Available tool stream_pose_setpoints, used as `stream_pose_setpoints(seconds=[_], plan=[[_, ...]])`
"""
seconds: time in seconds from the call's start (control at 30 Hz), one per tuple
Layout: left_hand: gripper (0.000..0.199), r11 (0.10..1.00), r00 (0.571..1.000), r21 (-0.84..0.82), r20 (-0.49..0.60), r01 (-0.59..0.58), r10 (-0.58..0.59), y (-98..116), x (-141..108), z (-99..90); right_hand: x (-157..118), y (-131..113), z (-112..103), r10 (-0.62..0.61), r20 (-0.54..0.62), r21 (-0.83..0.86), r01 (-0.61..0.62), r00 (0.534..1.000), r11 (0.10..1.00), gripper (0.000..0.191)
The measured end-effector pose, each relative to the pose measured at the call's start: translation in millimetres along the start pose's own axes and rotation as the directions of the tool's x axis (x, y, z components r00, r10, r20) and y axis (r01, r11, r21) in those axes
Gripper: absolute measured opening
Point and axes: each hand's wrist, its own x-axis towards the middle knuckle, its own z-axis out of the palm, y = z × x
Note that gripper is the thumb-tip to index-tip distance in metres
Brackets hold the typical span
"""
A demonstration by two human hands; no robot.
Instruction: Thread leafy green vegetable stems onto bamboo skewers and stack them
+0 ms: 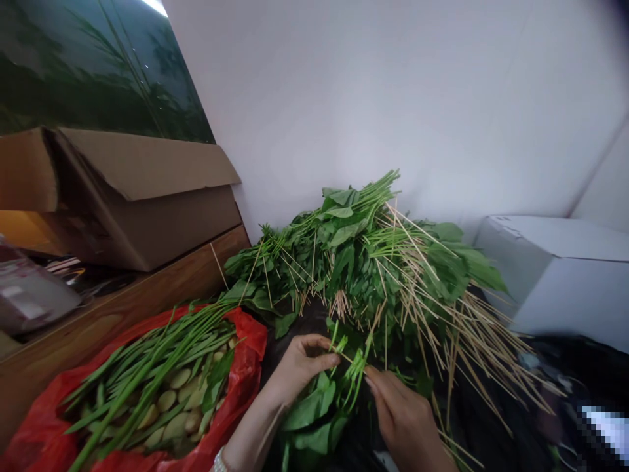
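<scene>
My left hand (303, 368), a beaded bracelet at its wrist, pinches folded green stems close to a thin wooden skewer (346, 358). My right hand (405, 412) has its thumb and fingers closed at the skewer's other side, by the stems. Leafy greens (314, 408) hang from the skewer between and below both hands. Just beyond them lies a large heap of skewered leafy greens (344, 229), many bare stick ends (472, 328) poking out toward the right. My fingertips partly hide how the stems sit on the skewer.
To the left, a red plastic bag (250, 341) holds long green stalks and pale round slices. An open cardboard box (171, 223) stands on a wooden surface (196, 275) behind it. A white box (565, 282) is at the right, and a white wall (393, 85) rises behind the heap.
</scene>
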Motion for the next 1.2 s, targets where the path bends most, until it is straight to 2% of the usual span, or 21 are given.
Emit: stream_pose_setpoints(seconds=[0.1,0.27,0.33,0.43,0.53,0.63,0.83,0.93,1.03,1.1,1.13,1.2], plan=[[0.022,0.997,0.999,0.075,-0.038,-0.036,0.039,-2.8,-0.9,-0.1,-0.8,-1.5,1.1,0.001,0.005,-0.004,-0.001,1.0,1.0,0.03],[0.022,0.973,1.0,0.229,-0.005,-0.022,0.024,-1.8,-5.2,9.7,-1.7,-4.6,4.3,-0.012,0.019,-0.021,0.012,1.0,1.0,0.031],[0.023,0.973,1.0,0.228,0.011,-0.029,0.027,-1.5,-5.7,10.4,-1.5,-4.2,4.6,-0.007,0.043,-0.018,0.008,0.999,1.0,0.032],[0.032,0.989,0.998,0.139,0.049,-0.052,0.046,-1.3,-5.0,4.8,-1.5,-1.0,4.4,0.017,0.061,-0.01,-0.017,0.998,1.0,0.031],[0.037,0.997,1.0,0.068,0.005,-0.03,0.029,0.4,-4.7,-3.5,-2.4,2.3,5.0,0.043,0.038,-0.01,-0.042,0.998,0.999,0.029],[0.032,0.995,0.999,0.099,-0.05,0.0,0.005,1.6,-5.9,-7.7,-3.7,2.3,6.3,0.045,0.05,0.003,-0.045,0.998,0.999,0.029],[0.03,0.987,1.0,0.16,0.017,-0.008,0.005,-6.9,-5.3,-6.3,-4.5,-0.8,7.5,0.052,0.101,0.015,-0.054,0.994,0.998,0.031],[0.032,0.99,0.998,0.136,0.05,-0.041,0.034,-12.4,-3.1,-5.0,-3.4,-0.3,8.1,0.034,0.061,0.002,-0.034,0.998,0.999,0.031],[0.031,0.968,0.994,0.228,0.07,-0.102,0.088,-10.9,-5.0,-2.8,-1.4,-2.5,7.4,0.011,0.017,-0.025,-0.01,1.0,1.0,0.03],[0.026,0.936,0.986,0.327,0.144,-0.129,0.086,-2.4,-9.8,-3.5,0.7,-7.0,4.2,-0.043,-0.011,-0.049,0.043,0.999,0.998,0.029],[0.025,0.925,0.973,0.354,0.22,-0.14,0.063,4.3,-12.8,-5.8,2.1,-10.1,1.6,-0.087,-0.03,-0.066,0.085,0.996,0.994,0.029],[0.034,0.92,0.907,0.361,0.422,-0.15,-0.018,20.7,-18.3,-15.7,5.5,-17.3,-5.0,-0.205,-0.054,-0.105,0.199,0.977,0.974,0.03]])
